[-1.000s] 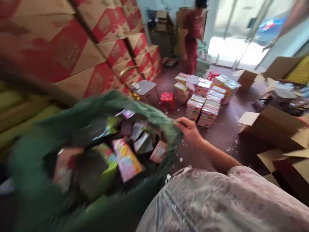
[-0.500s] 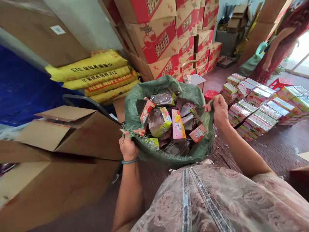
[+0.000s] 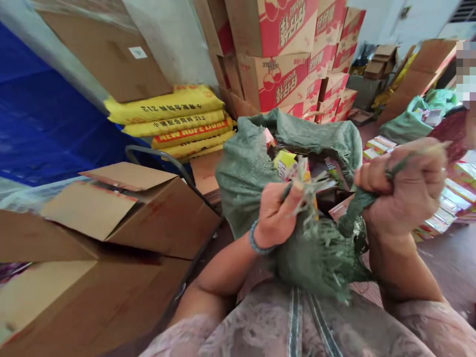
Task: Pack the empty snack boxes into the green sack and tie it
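Observation:
A green woven sack [image 3: 241, 173] stands before me with its mouth partly gathered. My left hand [image 3: 277, 213] is closed on the frayed near edge of the sack, loose strands sticking out past the thumb. Higher and to the right, my right hand [image 3: 407, 186] grips a twisted piece of the same rim in a fist. Between the hands and the far rim, small packaging boxes show inside, among them a yellow-green box [image 3: 284, 162]. Much of the contents is hidden by my hands and the folded cloth.
Open cardboard cartons [image 3: 148, 213] lie at left beside a dark metal handle [image 3: 159, 153]. Yellow sacks [image 3: 171, 111] are stacked behind. Red-printed cartons [image 3: 275, 79] rise at the back. Stacked small boxes [image 3: 461, 188], another green sack [image 3: 405, 124] and a person [image 3: 449, 124] are at right.
Both hands have come closer together and nearer to me, drawing the sack's near rim up and inward. Less of the contents shows. The view has shifted, and the person at right appears lower.

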